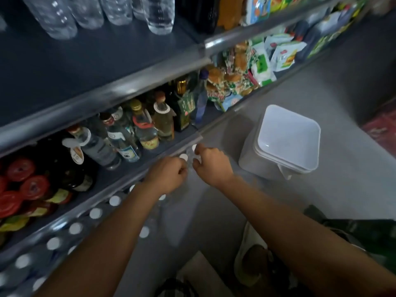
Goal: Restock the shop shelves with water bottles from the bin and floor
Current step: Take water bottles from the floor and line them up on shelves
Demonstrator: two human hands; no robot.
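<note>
Hands grip clear plastic water bottles with round white caps: left hand (169, 175) one (183, 157), right hand (211, 162) another (194, 148) just beyond.

Clear glossy plastic water bottles (159, 16) at upper left; shelf edges (102, 97) of shiny grey metal; translucent matt plastic bin (287, 138) on smooth grey floor (353, 99).

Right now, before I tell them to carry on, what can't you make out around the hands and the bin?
- Head view: the water bottles at the bottom shelf edge show only white caps; the left hand and right hand cover the bodies.
- The grip itself: fingers curl downward, out of sight.
- The bin: pale inside is washed out, contents unclear.
- Dark things at the bottom edge: cut off and blurred.
</note>
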